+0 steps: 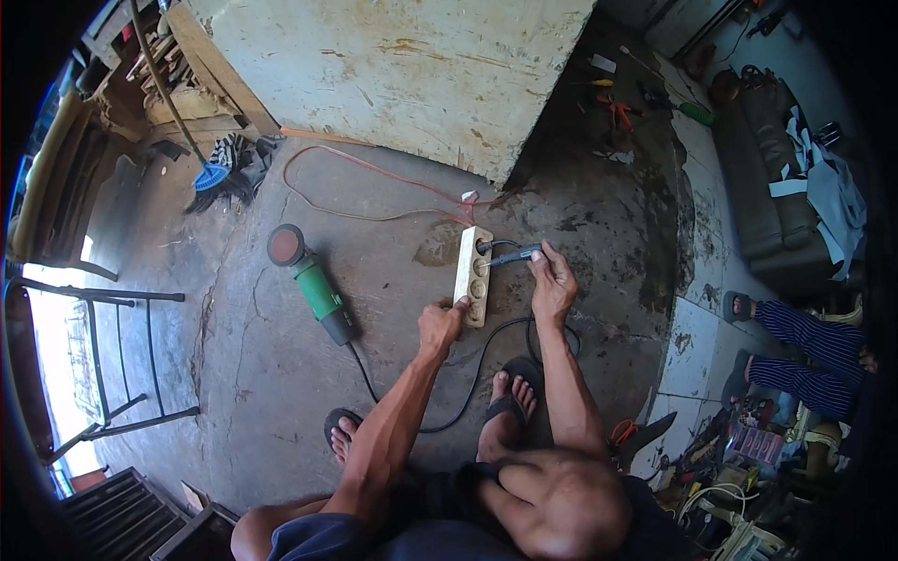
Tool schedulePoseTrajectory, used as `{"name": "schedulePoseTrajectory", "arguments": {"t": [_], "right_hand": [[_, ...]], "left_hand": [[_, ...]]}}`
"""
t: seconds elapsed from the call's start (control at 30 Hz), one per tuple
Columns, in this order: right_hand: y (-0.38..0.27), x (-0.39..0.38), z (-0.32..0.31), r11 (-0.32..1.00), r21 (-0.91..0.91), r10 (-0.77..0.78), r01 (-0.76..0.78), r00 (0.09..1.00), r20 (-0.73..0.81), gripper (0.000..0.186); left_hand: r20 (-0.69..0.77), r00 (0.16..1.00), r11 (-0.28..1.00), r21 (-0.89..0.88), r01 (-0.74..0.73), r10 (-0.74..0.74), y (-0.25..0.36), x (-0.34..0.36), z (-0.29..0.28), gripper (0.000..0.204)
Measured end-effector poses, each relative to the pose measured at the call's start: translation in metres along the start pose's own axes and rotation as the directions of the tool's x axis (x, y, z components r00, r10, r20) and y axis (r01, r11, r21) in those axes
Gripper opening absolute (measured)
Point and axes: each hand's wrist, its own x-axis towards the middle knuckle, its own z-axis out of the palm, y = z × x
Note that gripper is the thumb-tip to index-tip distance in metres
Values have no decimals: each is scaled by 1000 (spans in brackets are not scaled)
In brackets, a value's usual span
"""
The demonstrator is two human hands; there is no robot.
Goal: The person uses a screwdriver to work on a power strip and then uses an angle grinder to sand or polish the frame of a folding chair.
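A white power strip [472,280] with a row of round sockets lies on the concrete floor in front of me. Closed on its near end, my left hand [440,329] keeps the thumb on top. My right hand [552,280] pinches a slim dark tester screwdriver [516,255], its thin metal tip at the second socket from the far end. A black plug [484,247] sits in the farthest socket. To the left lies a green angle grinder [319,291] with a reddish-brown disc [286,245]; its black cord [449,426] runs past my feet.
A reddish cord [341,218] loops from the strip's far end. A large worn pale panel [393,75] stands ahead. A broom [213,176] and a metal frame [140,355] are at left. Pliers [619,112], a sofa [769,168] and a person's striped trousers [809,327] are at right.
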Motion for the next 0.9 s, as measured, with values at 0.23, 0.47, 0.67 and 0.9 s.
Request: {"name": "schedulePoseTrajectory", "arguments": {"t": [0.23,0.47,0.67,0.9], "right_hand": [[27,5,-9,988,137,82,-69,993,-85,28],[29,3,-10,982,171,104,-85,989,-107,28],[-2,-7,-2,996,-82,-25,23,999,-24,27],[-26,-13,1,988,-139,-63,64,998,13,26]], "left_hand": [[21,1000,1000,-8,16,-16,6,-6,-1,55],[27,1000,1000,7,2,-2,0,0,-1,52],[14,1000,999,-55,-2,3,-6,5,-3,47],[39,999,999,-33,3,-2,4,-1,-3,48]]}}
